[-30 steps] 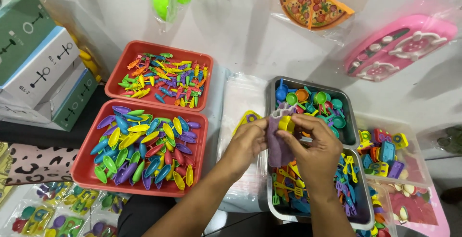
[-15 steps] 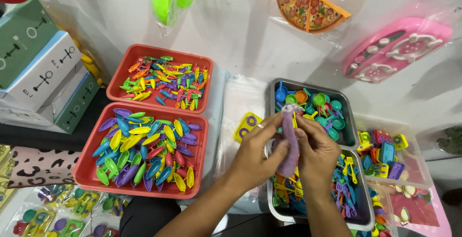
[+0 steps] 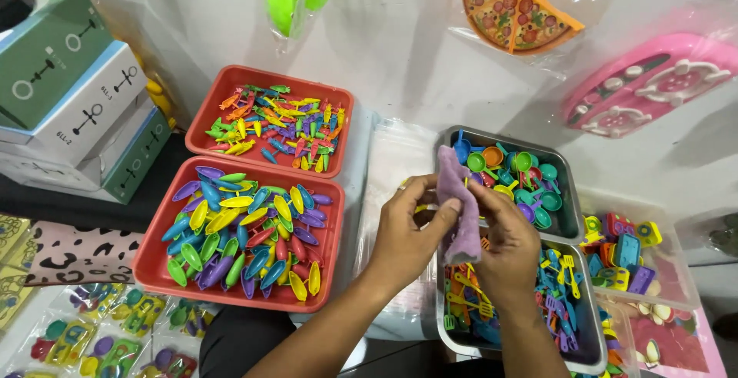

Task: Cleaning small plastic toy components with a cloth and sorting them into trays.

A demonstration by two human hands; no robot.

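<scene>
I am watching the near red tray [image 3: 154,270] and metal tray [image 3: 573,224] sitting unchanged while my left hand [image 3: 407,236] and right hand [image 3: 507,243], both pinching the purple cloth [image 3: 460,209], are now folding it flat, the yellow piece no longer showing.

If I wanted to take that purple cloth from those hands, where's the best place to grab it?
Probably the cloth's top corner, coming from above. It sticks up free above the left hand and right hand, which pinch its middle between them. The lower end hangs close over the metal tray of small utensils, so there is less room there.
</scene>
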